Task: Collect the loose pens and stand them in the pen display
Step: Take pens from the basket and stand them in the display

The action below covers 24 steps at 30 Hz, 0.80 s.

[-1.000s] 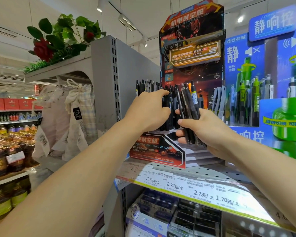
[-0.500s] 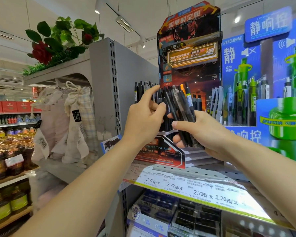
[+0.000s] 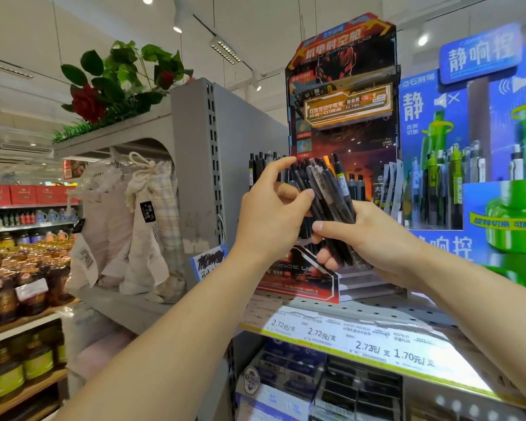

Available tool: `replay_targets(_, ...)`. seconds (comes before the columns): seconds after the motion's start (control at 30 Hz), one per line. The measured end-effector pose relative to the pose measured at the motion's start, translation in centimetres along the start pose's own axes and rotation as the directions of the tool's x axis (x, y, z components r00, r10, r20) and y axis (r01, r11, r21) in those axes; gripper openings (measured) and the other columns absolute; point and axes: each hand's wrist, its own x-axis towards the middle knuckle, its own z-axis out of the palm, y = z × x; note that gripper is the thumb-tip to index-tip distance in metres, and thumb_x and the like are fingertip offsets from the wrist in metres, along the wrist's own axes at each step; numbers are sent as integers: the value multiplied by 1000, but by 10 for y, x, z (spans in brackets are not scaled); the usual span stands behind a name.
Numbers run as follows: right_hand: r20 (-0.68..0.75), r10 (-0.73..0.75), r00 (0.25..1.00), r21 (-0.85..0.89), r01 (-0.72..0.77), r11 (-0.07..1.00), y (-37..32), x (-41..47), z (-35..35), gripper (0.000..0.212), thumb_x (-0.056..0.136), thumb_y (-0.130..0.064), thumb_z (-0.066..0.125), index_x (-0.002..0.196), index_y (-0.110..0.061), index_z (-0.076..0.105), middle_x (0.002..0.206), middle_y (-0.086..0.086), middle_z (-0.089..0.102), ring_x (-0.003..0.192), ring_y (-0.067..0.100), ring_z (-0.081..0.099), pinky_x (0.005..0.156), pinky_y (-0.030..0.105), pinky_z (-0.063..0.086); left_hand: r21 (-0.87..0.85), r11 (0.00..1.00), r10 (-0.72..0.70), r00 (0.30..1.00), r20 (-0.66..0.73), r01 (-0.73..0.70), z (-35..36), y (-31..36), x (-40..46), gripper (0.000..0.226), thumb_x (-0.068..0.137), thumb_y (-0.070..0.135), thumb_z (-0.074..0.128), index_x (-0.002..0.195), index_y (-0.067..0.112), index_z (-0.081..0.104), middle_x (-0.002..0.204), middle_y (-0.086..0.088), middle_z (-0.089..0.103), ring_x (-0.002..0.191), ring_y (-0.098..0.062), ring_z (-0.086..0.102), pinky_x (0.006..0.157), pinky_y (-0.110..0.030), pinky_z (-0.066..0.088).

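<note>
Holding pens [image 3: 325, 192] bundle in right hand [image 3: 368, 241] | left hand [image 3: 271, 220] pinching one pen | risk: loosening bundle is spilling beside pen display [image 3: 340, 117]

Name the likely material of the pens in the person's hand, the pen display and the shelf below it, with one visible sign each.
Pens: probably plastic; glossy dark barrels, one translucent.
Pen display: apparently printed cardboard; flat folded panels.
Shelf: likely grey painted metal; punched holes.
</note>
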Motion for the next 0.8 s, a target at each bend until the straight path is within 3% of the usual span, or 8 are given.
replay_targets(0.1,-4,-15,1000,10,15,1000,-1,0,0,9,97,-15,67,105,-10,67,79,8,76,63,22,72,56,27,57,-15,1000,-4,999,-34,4,-1,5,-1,50,91,26,71,136,37,51,75,8,70,80,-6,68,87,-41,58)
replay_targets(0.27,-16,-17,1000,55,18,998,-1,0,-1,15,97,-15,68,111,-13,64,85,9,77,63,22,69,51,26,54,-31,1000,-5,995,-104,1,-3,5,4,51,90,26,71,137,33,52,72,10,70,78,-11,71,88,-45,58)
replay_targets(0.4,-19,-10,1000,6,10,1000,0,0,-3,14,98,-13,67,111,-11,64,90,12,77,48,18,57,45,25,46,-168,986,-57,977,-205,22,-12,-1,12,49,92,18,70,136,31,51,73,5,69,71,-6,72,75,-38,63)
replay_targets(0.57,-150,16,989,-42,-22,999,2,2,-4,9,99,-15,65,107,-14,69,80,8,69,47,14,53,43,25,45,-109,991,33,923,-382,-80,-32,-6,21,49,94,17,66,136,38,50,88,6,65,77,-3,69,68,-29,62)
replay_targets(0.7,-166,35,986,-61,-45,997,1,3,0,7,104,-18,57,110,-15,60,87,9,59,46,11,53,43,23,45,101,986,160,940,-301,-135,-37,-12,14,46,93,22,68,133,40,52,90,13,64,80,-7,67,74,-37,62)
replay_targets(0.8,-156,38,987,-86,-52,995,0,3,1,3,104,-17,57,105,-14,55,89,9,60,48,12,53,44,25,47,177,967,224,947,-230,-185,-31,-18,6,44,93,24,69,132,37,55,88,18,63,76,0,66,72,-19,57)
